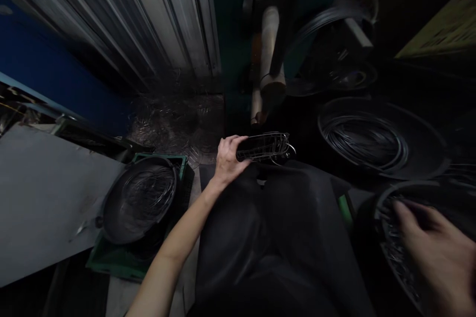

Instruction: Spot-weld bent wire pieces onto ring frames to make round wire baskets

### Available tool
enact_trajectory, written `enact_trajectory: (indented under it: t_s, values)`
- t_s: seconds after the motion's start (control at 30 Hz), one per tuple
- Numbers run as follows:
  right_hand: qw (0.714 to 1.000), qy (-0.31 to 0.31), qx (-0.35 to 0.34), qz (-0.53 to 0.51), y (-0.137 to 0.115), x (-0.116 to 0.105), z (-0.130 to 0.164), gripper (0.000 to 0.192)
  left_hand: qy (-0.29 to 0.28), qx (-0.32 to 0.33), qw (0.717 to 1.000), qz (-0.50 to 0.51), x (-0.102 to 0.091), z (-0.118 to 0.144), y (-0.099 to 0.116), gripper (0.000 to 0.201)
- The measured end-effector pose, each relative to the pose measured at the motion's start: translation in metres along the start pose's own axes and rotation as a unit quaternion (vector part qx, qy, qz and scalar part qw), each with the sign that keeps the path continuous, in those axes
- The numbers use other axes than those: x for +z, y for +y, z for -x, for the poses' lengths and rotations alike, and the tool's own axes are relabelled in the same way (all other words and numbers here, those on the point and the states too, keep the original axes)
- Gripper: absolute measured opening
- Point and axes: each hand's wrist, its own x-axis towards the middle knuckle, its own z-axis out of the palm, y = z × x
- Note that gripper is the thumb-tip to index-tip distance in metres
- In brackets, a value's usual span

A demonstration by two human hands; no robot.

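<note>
My left hand (pixel 228 161) grips the left end of a small wire basket (pixel 266 146), thumb below and fingers above. The basket is held just over my dark apron (pixel 267 237), in front of a machine's lower arm. Curved wire pieces stick out at its right end. Far to the right, my right hand (pixel 431 242) is over a black tub (pixel 383 208) of small metal wire pieces (pixel 396 252). That hand is smeared by motion, and whether anything is between its fingers is hidden.
A machine with cylindrical arms (pixel 270 34) stands straight ahead. At right is a dark basin (pixel 420 119) with coiled wire (pixel 366 141). A black pan (pixel 115 213) of wire pieces rests on a green crate (pixel 111 262) at left, near a grey panel (pixel 48 203). Scraps (pixel 167 119) litter the floor.
</note>
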Motion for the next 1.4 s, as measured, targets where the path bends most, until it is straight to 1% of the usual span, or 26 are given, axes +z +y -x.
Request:
enact_trajectory:
  t_s: [0.03, 0.07, 0.13, 0.17, 0.23, 0.3, 0.37, 0.4, 0.5, 0.57, 0.7, 0.83, 1.07, 1.23, 1.4]
  values:
    - [0.999, -0.018, 0.029, -0.02, -0.029, 0.019, 0.01, 0.026, -0.002, -0.005, 1.0, -0.01, 0.002, -0.001, 0.004, 0.058]
    - [0.994, -0.08, 0.037, -0.064, -0.056, 0.038, 0.02, 0.034, -0.003, -0.009, 1.0, -0.02, 0.005, -0.002, 0.007, 0.058]
    - [0.973, -0.188, 0.013, -0.13, -0.098, 0.077, 0.036, 0.041, -0.011, -0.011, 0.999, -0.038, 0.009, -0.003, 0.013, 0.059]
    - [0.959, -0.235, 0.005, -0.159, -0.112, 0.094, 0.04, 0.042, -0.016, -0.008, 0.999, -0.046, 0.011, -0.003, 0.014, 0.059]
    - [0.934, -0.301, 0.0, -0.194, -0.128, 0.124, 0.043, 0.042, -0.025, -0.001, 0.998, -0.061, 0.012, -0.003, 0.017, 0.059]
    - [0.919, -0.336, 0.008, -0.205, -0.132, 0.147, 0.04, 0.042, -0.028, 0.007, 0.997, -0.076, 0.013, -0.004, 0.018, 0.058]
    - [0.92, -0.34, 0.002, -0.197, -0.131, 0.163, 0.036, 0.04, -0.024, 0.013, 0.996, -0.088, 0.012, -0.004, 0.018, 0.057]
    - [0.926, -0.328, -0.014, -0.187, -0.129, 0.168, 0.036, 0.039, -0.021, 0.016, 0.995, -0.092, 0.012, -0.004, 0.018, 0.057]
    - [0.946, -0.269, -0.097, -0.152, -0.124, 0.178, 0.039, 0.033, -0.014, 0.017, 0.996, -0.089, 0.013, -0.007, 0.016, 0.057]
    - [0.951, -0.239, -0.137, -0.138, -0.121, 0.182, 0.043, 0.032, -0.011, 0.015, 0.997, -0.081, 0.014, -0.009, 0.014, 0.056]
    - [0.952, -0.205, -0.192, -0.119, -0.117, 0.188, 0.046, 0.03, -0.003, 0.018, 0.998, -0.068, 0.018, -0.012, 0.009, 0.056]
    - [0.946, -0.184, -0.249, -0.098, -0.115, 0.193, 0.043, 0.026, 0.0, 0.02, 0.998, -0.055, 0.022, -0.014, 0.005, 0.055]
    - [0.939, -0.162, -0.291, -0.089, -0.114, 0.197, 0.04, 0.021, 0.009, 0.028, 0.999, -0.043, 0.024, -0.019, 0.0, 0.052]
    - [0.937, -0.155, -0.301, -0.089, -0.116, 0.199, 0.038, 0.021, 0.009, 0.029, 0.999, -0.042, 0.024, -0.024, -0.002, 0.05]
    - [0.931, -0.142, -0.324, -0.093, -0.116, 0.203, 0.034, 0.019, 0.017, 0.04, 0.998, -0.038, 0.028, -0.028, -0.007, 0.049]
